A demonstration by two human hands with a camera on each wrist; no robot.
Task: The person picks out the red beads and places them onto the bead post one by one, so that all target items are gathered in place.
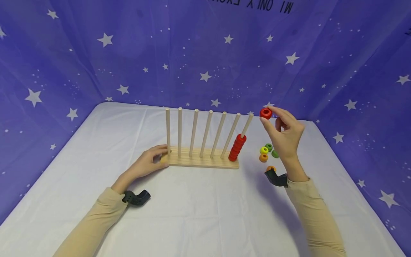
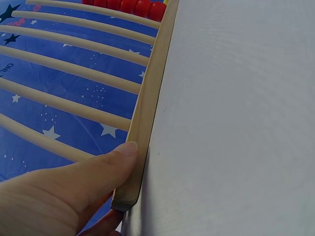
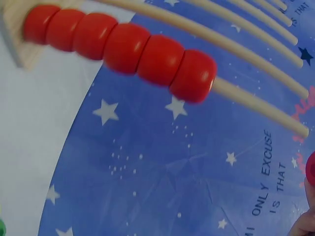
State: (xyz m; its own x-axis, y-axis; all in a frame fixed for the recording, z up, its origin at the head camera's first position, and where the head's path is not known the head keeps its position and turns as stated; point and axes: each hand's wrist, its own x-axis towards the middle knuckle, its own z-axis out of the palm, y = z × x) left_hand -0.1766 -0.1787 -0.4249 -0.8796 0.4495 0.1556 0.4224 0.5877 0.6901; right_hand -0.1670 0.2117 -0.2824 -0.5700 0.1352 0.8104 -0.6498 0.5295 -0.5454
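A wooden base [image 1: 199, 162] carries several upright pegs, and red beads [image 1: 237, 147] are stacked on the rightmost one. My left hand [image 1: 149, 162] grips the left end of this base, thumb on the front edge [image 2: 142, 147] and fingers behind. Up in the air, right of the rightmost peg's tip, my right hand [image 1: 285, 134] pinches another red bead [image 1: 265, 113] between thumb and fingers, its hole facing the head camera. In the right wrist view the stacked red beads [image 3: 160, 59] fill the lower part of their peg; only a sliver of the held bead [image 3: 311, 169] shows.
Loose beads lie on the white cloth right of the base: yellow [image 1: 264, 150], green [image 1: 268, 147] and orange [image 1: 263, 157]. Another orange bead [image 1: 271, 169] is partly behind the right wrist camera [image 1: 276, 178]. A blue star-patterned curtain [image 1: 205, 53] encloses the table.
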